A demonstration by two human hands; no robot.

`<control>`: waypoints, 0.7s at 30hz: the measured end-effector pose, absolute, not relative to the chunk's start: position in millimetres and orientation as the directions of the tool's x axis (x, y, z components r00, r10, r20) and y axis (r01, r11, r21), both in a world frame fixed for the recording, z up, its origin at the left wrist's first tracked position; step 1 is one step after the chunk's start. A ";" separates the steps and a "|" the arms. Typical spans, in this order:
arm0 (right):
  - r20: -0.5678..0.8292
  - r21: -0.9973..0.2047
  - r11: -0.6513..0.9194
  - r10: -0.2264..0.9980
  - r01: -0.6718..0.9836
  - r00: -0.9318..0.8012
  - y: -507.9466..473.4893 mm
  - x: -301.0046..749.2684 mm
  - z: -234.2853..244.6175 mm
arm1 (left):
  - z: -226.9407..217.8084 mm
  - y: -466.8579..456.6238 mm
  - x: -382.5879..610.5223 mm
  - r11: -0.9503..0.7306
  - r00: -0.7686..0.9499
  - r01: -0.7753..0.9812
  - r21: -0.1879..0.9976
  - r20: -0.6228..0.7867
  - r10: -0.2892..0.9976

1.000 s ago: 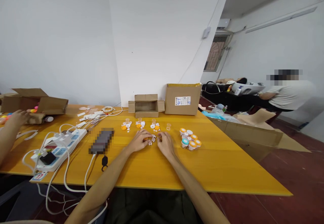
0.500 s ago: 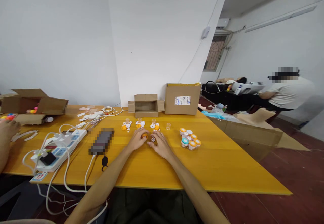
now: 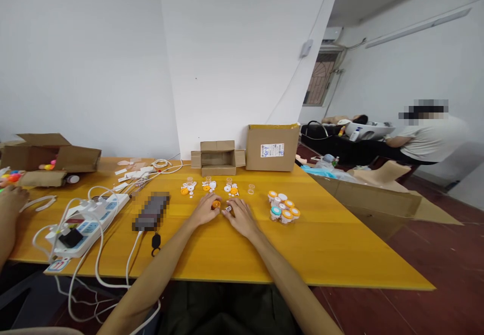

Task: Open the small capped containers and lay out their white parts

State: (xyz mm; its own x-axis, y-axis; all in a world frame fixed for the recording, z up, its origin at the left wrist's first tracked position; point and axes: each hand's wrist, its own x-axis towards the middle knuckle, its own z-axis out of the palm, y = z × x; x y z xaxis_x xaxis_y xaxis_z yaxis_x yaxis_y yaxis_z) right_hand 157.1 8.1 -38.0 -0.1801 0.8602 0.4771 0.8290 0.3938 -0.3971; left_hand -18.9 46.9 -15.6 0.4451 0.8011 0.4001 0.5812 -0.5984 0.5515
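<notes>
Both my hands rest close together on the yellow table [image 3: 321,254]. My left hand [image 3: 204,211] pinches a small orange round part [image 3: 216,204] at its fingertips. My right hand [image 3: 240,216] is closed on a tiny white part [image 3: 228,208]. Just beyond my fingers lie small groups of white and orange parts [image 3: 209,186] in a row. To the right stands a cluster of small capped jars [image 3: 283,207] with orange, white and teal lids.
A white power strip [image 3: 85,220] with cables and a dark device [image 3: 151,212] lie to the left. Cardboard boxes [image 3: 218,157] [image 3: 273,147] stand at the table's back. Another person's hand [image 3: 10,199] rests at the far left; a person stands at the right.
My hands drew together and lifted the orange part and a white part from the table. The other person's hand at the left pulled back toward the table's near edge.
</notes>
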 end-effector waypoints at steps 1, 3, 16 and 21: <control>0.483 -0.395 0.387 0.859 0.833 -0.170 8.7 157.2 -39.1 | -15.3 46.2 -18.9 -0.599 0.446 0.589 0.543 0.400 0.801; 0.495 -0.397 0.373 0.856 0.838 -0.147 10.2 157.3 -41.2 | -14.9 45.4 -18.8 -0.600 0.448 0.598 0.531 0.398 0.800; 0.514 -0.443 0.287 0.857 0.849 -0.021 14.5 161.1 -42.3 | -14.1 44.9 -19.0 -0.612 0.467 0.608 0.506 0.395 0.791; 0.514 -0.470 0.274 0.858 0.839 0.008 15.4 161.3 -42.4 | -13.4 44.0 -18.5 -0.614 0.471 0.613 0.497 0.395 0.789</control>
